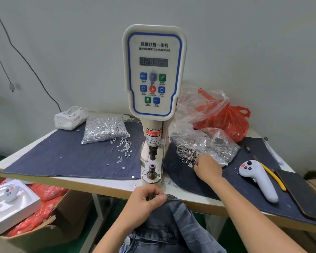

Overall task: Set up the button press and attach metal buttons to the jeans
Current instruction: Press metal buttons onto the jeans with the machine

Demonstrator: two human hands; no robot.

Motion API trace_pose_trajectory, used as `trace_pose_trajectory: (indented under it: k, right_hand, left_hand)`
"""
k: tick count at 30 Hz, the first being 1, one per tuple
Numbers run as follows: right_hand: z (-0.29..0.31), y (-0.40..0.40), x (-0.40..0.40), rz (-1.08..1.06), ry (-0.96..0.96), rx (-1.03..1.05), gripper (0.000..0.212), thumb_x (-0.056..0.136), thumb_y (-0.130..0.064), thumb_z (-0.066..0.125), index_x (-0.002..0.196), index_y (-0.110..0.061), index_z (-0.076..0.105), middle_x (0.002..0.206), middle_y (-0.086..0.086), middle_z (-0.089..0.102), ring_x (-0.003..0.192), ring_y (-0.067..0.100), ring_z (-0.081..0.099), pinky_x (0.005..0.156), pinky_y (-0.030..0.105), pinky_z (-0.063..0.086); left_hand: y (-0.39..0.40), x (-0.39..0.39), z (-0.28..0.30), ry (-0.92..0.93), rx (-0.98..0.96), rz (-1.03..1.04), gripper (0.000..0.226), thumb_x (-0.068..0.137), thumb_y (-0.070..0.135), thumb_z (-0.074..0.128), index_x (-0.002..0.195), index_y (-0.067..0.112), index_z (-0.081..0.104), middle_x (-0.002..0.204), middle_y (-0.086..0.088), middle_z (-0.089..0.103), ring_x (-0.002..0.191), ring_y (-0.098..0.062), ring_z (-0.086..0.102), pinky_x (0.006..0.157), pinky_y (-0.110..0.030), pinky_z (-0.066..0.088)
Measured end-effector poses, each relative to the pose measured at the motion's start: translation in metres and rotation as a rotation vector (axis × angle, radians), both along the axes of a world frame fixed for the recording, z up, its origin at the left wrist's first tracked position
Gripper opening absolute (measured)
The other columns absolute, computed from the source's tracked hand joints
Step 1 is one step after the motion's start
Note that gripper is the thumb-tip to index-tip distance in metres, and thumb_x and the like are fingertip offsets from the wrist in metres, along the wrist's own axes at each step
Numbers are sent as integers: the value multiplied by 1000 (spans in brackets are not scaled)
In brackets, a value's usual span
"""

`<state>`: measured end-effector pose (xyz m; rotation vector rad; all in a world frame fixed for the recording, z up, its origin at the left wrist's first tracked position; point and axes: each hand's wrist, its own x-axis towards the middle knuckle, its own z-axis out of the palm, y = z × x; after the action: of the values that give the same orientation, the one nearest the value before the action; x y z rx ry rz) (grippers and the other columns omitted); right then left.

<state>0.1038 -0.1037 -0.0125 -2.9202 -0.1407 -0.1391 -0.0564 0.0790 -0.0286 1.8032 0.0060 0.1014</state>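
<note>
White table [102, 185] with dark denim mats; servo button press [154, 73] upright mid-table. Jeans [173, 221] bunched below the front edge, under the press. Left hand [146, 199] pinches the jeans waistband, fingers curled round it. Right hand [207, 168] reaches into the open bag of metal buttons [206, 147] right of the press; grip can't be told.

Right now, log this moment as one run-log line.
left hand: grips jeans edge | right hand: picking at bag of buttons | press die: bare
</note>
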Motion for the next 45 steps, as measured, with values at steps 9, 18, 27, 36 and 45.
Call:
trace_pose_trajectory:
  k: [9, 18, 27, 36, 45]
  right_hand:
    - [-4, -9, 2, 31, -105, 55, 15, 94, -19, 53, 95, -8, 62, 101, 11, 67, 101, 31, 60, 72, 35, 44]
    - [0, -11, -1, 124, -113, 247, 13, 92, -8, 53, 90, -4, 65, 94, 14, 67, 93, 31, 60, 75, 34, 43]
    - [9, 0, -9, 183, -135, 561, 14, 90, -8, 57, 83, -3, 69, 73, 4, 64, 72, 18, 56, 69, 28, 41]
    - [44, 36, -42, 281, 148, 1315, 20, 90, 0, 58, 75, -11, 65, 61, -3, 66, 52, 0, 58, 54, 14, 50]
    - [43, 50, -70, 128, 537, 1577, 11, 88, 0, 60, 77, 0, 63, 60, 6, 65, 49, 9, 58, 52, 19, 52]
  left_hand:
    - [1, -3, 0, -1, -2, 13, 19, 77, 28, 72, 65, 16, 62, 62, -2, 49, 59, -12, 41, 60, -25, 33]
    - [0, -4, -3, 4, 18, 19, 20, 84, 16, 71, 65, 17, 62, 59, 1, 49, 56, -8, 41, 57, -20, 33]
    - [-1, -5, -3, -7, 20, 8, 23, 84, 16, 71, 62, 18, 61, 55, 7, 46, 52, -5, 38, 53, -16, 31]
    - [-3, -4, -4, -1, 7, -3, 23, 83, 17, 72, 62, 19, 62, 57, 6, 49, 55, -8, 41, 54, -18, 32]
    - [-5, -6, -2, 11, -10, -10, 22, 83, 17, 71, 63, 18, 63, 59, 2, 51, 56, -10, 41, 55, -19, 32]
